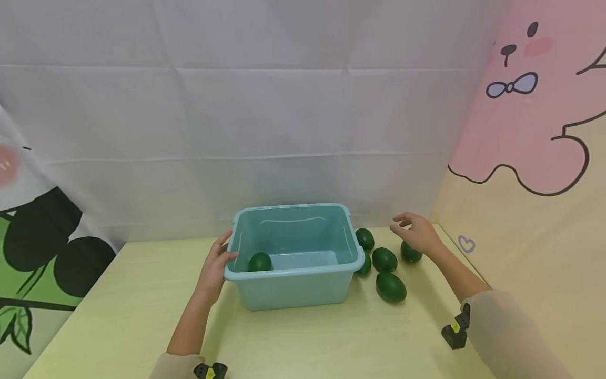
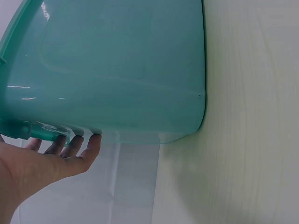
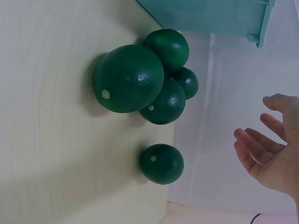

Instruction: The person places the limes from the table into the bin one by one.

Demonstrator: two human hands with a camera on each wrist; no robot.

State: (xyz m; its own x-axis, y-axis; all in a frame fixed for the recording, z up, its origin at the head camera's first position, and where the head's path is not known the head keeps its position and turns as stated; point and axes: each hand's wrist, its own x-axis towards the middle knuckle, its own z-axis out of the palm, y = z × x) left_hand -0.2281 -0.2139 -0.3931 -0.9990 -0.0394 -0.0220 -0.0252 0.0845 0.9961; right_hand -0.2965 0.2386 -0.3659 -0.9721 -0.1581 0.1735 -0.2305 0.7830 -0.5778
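A light teal plastic tub [image 1: 298, 289] stands on the table. My left hand [image 1: 213, 271] holds its left rim, thumb at the top edge and fingers against the outer wall; the left wrist view shows those fingers [image 2: 77, 156] under the rim. One dark green avocado [image 1: 260, 262] lies inside, towards the left. Right of the tub are several more avocados [image 1: 391, 287], some close against its wall. My right hand [image 1: 418, 234] hovers over the rightmost avocado [image 1: 411, 253], its fingers loosely bent and holding nothing. In the right wrist view that avocado [image 3: 161, 164] sits apart from the others.
The pale wooden table [image 1: 284, 342] ends at a white cloth backdrop [image 1: 265, 116] close behind the tub. At the right, a printed cloth with a pink cartoon animal [image 1: 521, 131] borders the table. Another printed cloth [image 1: 42, 252] hangs at the left.
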